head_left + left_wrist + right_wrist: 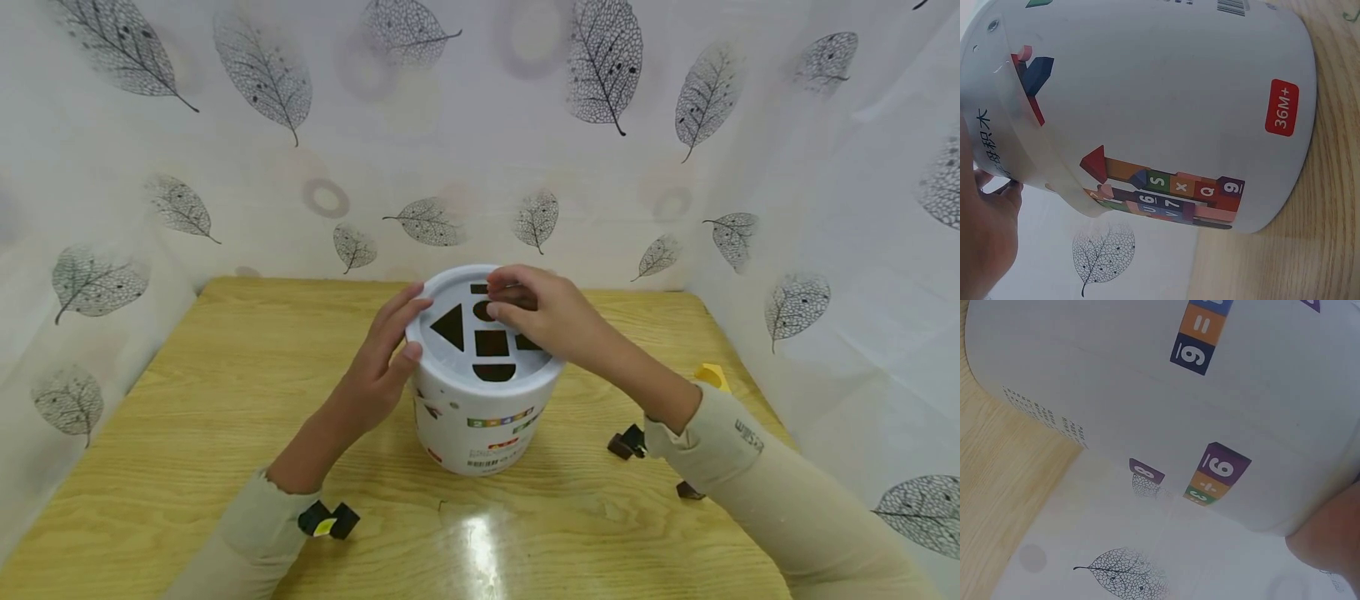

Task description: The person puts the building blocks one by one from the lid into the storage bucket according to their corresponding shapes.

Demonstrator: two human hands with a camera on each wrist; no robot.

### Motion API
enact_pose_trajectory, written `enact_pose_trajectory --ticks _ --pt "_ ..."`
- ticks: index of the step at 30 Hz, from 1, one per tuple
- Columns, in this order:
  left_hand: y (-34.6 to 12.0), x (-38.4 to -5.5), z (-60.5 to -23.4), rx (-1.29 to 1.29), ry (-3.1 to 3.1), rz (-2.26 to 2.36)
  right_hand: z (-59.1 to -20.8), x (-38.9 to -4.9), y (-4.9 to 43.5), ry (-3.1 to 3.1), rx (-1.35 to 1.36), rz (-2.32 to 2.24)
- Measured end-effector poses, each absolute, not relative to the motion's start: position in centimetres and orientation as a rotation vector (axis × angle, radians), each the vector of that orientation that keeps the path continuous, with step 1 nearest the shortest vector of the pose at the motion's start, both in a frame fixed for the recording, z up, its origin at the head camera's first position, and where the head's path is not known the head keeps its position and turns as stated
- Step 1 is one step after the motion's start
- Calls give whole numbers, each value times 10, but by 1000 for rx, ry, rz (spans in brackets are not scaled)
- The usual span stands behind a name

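Observation:
A white bucket [480, 429] printed with coloured blocks stands upright on the table. Its lid [442, 367] has dark cut-outs: a triangle, a square, a round one and several other shapes. My left hand [378, 367] rests against the left rim, its fingertips on the lid's edge and the thumb at the side. In the left wrist view that hand [988, 240] lies beside the bucket's top. Over the right half of the lid is my right hand [551, 312], finger and thumb tips near the round cut-out. Whether they pinch anything is hidden. In the right wrist view, part of the right hand [1332, 537] touches the rim.
The bucket stands on a wood-grain table [247, 400]. A yellow piece [712, 377] lies behind my right sleeve, and a small dark piece [690, 490] sits partly by it. A leaf-patterned white cloth [465, 167] hangs behind and at both sides of the table.

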State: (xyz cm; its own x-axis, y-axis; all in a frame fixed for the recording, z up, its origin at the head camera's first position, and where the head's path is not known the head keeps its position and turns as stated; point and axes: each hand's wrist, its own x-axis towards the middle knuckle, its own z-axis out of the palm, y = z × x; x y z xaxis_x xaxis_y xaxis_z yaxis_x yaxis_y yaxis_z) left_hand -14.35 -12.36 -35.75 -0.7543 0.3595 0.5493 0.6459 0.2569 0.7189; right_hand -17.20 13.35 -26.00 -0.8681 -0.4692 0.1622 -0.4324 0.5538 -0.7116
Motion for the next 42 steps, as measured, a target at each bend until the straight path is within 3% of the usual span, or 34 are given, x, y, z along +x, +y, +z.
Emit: enact_pose_trajectory --ticks 15,26,42 --pt "-123 -143 -358 -933 -2247 -1506 -263 -171 149 2681 -711 -1487" --pt "-123 -143 -357 -947 -2232 -1513 -258 -174 193 2808 -670 -1647" --pt "-123 -145 -359 -949 -2227 -1505 -296 -173 251 2892 -408 -1487"
